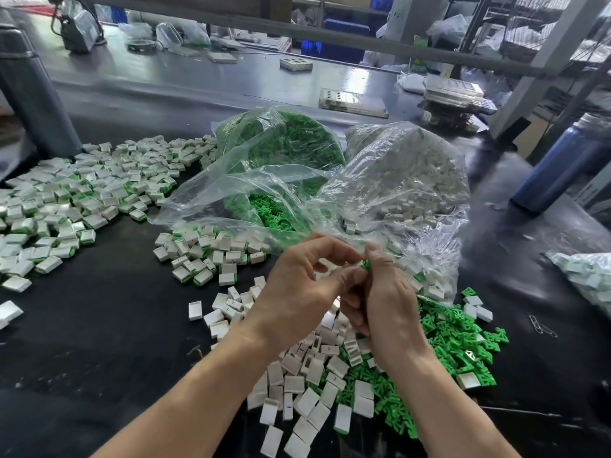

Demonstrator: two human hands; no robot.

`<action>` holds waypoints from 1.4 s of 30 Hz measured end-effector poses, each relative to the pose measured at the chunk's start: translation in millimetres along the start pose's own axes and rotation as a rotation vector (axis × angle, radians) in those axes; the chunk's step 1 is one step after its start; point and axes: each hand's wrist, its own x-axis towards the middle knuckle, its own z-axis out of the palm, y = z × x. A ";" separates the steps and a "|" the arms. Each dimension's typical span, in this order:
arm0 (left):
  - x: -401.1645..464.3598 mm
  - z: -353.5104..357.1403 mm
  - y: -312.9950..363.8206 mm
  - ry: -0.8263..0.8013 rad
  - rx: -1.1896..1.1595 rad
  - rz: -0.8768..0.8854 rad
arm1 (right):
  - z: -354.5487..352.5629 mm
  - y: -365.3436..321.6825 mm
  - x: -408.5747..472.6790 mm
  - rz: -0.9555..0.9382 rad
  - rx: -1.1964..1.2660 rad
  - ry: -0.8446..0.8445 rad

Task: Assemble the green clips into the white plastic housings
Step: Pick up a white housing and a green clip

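On the far left of the dark desk (109, 325) lies a wide spread of assembled housings (66, 200), white shells with green showing at their edges. Nearer the middle sits a smaller heap of the same (201, 256), and below it a pile of empty white housings (297, 385) runs down toward the forearms. The left hand (297, 292) is raised above this pile, fingers curled, its fingertips meeting those of the right hand (386, 299). The right hand pinches a green clip (366, 263) between thumb and forefinger; what the left hand holds is hidden behind the fingers. Behind the hands stand two clear plastic bags, one of green clips (281, 150) and one of white housings (413, 180), side by side and touching. To the right of the hands loose green clips (459, 345) lie heaped on the desk. A blue bottle (562, 163) stands at the far right.
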 end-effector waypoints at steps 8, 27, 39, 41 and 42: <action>-3.4 12.8 -1.1 0.034 -0.148 -0.011 | 4.8 11.6 9.6 -0.112 0.099 0.060; -4.4 12.6 -3.6 0.055 -0.192 0.029 | 10.3 7.6 7.0 -0.160 0.149 0.030; -5.1 8.1 -1.5 0.089 -0.134 0.013 | 1.9 10.2 7.8 -0.212 -0.058 0.054; -3.9 2.4 -3.1 0.116 -0.083 0.022 | -7.3 10.0 10.6 -0.271 -0.131 0.073; -3.2 -0.2 -3.9 0.124 -0.077 0.021 | -12.4 8.8 11.9 -0.309 -0.144 0.067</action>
